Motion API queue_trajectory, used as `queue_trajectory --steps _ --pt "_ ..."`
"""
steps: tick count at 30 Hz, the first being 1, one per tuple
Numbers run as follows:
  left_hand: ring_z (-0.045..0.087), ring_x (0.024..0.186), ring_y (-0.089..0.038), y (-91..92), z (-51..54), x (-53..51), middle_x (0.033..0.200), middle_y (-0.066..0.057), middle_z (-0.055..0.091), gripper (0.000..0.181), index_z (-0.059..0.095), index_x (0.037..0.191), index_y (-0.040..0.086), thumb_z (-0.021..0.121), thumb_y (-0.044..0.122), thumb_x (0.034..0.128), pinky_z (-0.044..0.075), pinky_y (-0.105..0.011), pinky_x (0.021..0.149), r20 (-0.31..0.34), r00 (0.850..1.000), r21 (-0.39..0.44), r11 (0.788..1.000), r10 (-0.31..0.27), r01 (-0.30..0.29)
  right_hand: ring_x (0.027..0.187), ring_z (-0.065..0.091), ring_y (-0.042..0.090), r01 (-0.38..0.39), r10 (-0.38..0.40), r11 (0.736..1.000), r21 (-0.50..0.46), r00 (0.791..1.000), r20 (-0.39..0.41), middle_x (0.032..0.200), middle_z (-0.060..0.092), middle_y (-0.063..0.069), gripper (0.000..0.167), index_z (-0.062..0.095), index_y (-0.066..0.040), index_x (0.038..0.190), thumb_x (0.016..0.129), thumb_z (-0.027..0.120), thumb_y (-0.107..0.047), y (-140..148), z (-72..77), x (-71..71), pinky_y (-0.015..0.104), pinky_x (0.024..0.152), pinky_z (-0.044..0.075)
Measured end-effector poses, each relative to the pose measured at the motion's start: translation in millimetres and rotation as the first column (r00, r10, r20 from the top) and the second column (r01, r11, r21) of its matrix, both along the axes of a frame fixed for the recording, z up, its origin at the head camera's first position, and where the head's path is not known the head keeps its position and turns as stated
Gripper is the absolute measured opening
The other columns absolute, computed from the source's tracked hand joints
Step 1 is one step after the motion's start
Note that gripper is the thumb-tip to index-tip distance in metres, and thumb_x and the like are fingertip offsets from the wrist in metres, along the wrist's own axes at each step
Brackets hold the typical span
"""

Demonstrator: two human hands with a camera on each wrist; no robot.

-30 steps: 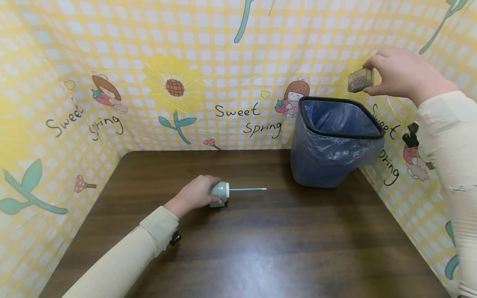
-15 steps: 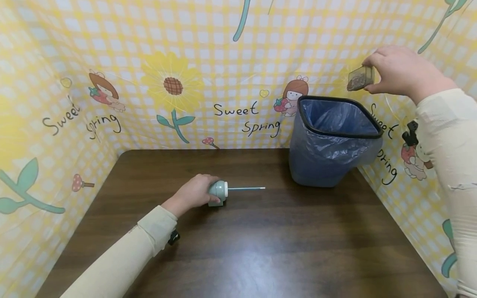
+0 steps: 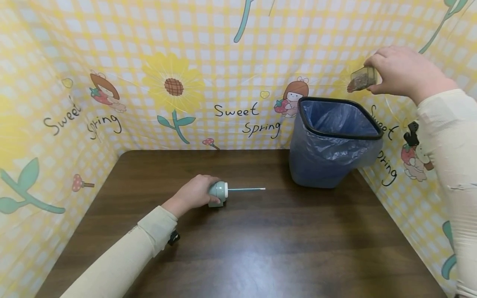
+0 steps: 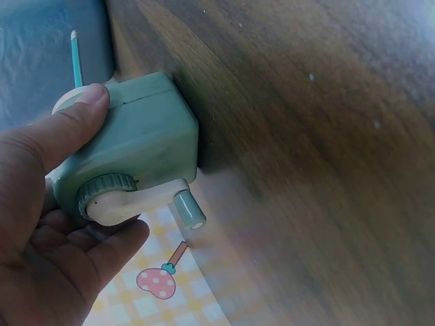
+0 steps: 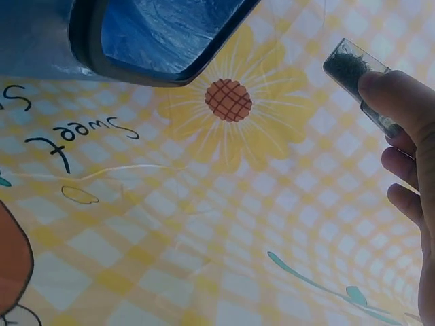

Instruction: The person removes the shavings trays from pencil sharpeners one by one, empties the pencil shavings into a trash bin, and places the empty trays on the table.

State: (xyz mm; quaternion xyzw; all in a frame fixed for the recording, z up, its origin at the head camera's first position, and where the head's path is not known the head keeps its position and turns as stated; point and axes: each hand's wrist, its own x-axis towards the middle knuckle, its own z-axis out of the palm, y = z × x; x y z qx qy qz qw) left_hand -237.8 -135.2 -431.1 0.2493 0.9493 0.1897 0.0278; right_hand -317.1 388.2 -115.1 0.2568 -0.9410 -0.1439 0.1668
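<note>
My left hand [image 3: 193, 193] grips a green crank pencil sharpener [image 3: 218, 192] on the table. A blue pencil [image 3: 246, 189] sticks out of its white front toward the right. The left wrist view shows the crank handle [image 4: 190, 209] on the sharpener's side, with my thumb across the top of the body. Up at the right, my right hand [image 3: 406, 74] pinches a small clear shavings drawer [image 3: 369, 76] between thumb and fingers. The drawer is tilted, and dark shavings [image 5: 350, 68] lie inside it. It hangs above the bin's right back rim, apart from it.
A bin [image 3: 316, 165] with a dark rim and blue plastic liner stands at the table's back right. Yellow checked cloth [image 3: 238, 74] with printed flowers surrounds the brown table [image 3: 261, 240] at the back and sides. Small pale specks show on the wood in the left wrist view.
The shavings in the drawer have slid toward its lower left end as the drawer tips slightly further. My left hand, the sharpener and the pencil have stayed in place.
</note>
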Motion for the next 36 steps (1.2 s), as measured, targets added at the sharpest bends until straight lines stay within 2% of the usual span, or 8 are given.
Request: queue_trajectory --steps 10,30,36 --pt "0.066 0.097 -0.02 -1.3 -1.4 -1.5 0.122 -0.009 0.072 0.07 0.064 0.135 0.004 0.091 0.034 0.0783 0.058 -0.039 0.083 0.0 1.0 -0.005 1.0 0.011 -0.011 0.121 0.045 0.055 -0.007 0.007 0.999 0.05 1.0 0.007 0.129 0.051 0.04 0.069 0.049 0.017 0.132 0.081 0.083 -0.014 1.9 7.7 1.9 0.067 0.11 0.03" --pt "0.066 0.096 -0.018 -0.5 -6.5 -4.3 0.121 -0.007 0.072 0.069 0.065 0.135 0.006 0.091 0.035 0.0782 0.058 -0.037 0.083 -0.003 1.0 -0.001 1.0 0.011 -0.011 0.126 0.04 0.056 -0.003 0.004 0.997 0.077 1.0 -0.003 0.133 0.047 0.04 0.069 0.049 0.016 0.133 0.081 0.083 -0.015 0.1 9.6 5.0 0.067 0.113 0.026" --pt "0.066 0.097 -0.019 0.2 -4.6 -4.2 0.122 -0.008 0.072 0.069 0.064 0.136 0.006 0.09 0.035 0.0789 0.058 -0.038 0.084 -0.002 1.0 -0.005 1.0 0.01 -0.01 0.125 0.041 0.056 -0.003 0.004 0.996 0.093 1.0 -0.008 0.132 0.047 0.04 0.068 0.049 0.016 0.132 0.081 0.083 -0.015 0.8 10.0 4.2 0.068 0.112 0.027"
